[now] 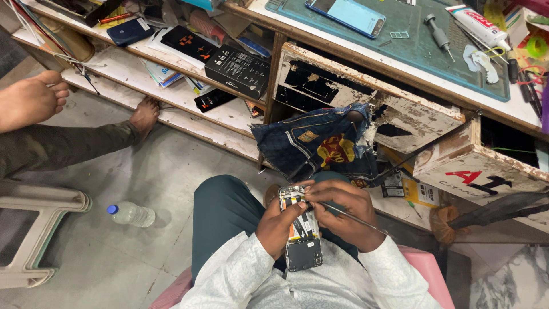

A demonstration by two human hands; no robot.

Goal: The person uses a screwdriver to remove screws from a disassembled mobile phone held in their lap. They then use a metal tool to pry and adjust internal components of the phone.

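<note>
Opened black smartphone with back cover off and circuit boards exposed [301, 232] sits over the person's lap, near centre of view, upright lengthwise, top end far. Left hand [278, 225] grasps it from the left side, fingers wrapped round the edge, thumb on the upper part. Right hand [343, 214] is clenched on a thin metal rod-like tool [353, 218], fingertips pinching it near the phone's top left; tool shaft runs right and near over the wrist. Both arms in pale patterned sleeves [246, 277], legs in dark teal trousers [223, 209], person seated on a pink chair [426, 269]

Just far of the hands a dark blue denim cloth with red-yellow patch [320, 143] hangs off a worn white wooden drawer [366, 97]. Far right, a green work mat [400, 40] on the bench holds a second smartphone with pale blue screen [346, 16], a small grey screwdriver [439, 35] and a white tube [477, 26]. Far left shelves carry a black flat box [238, 70]. Left on grey floor lies a clear plastic bottle with blue cap [131, 214]; another person's bare feet [34, 97] far left, beside a beige plastic stool [34, 229]
</note>
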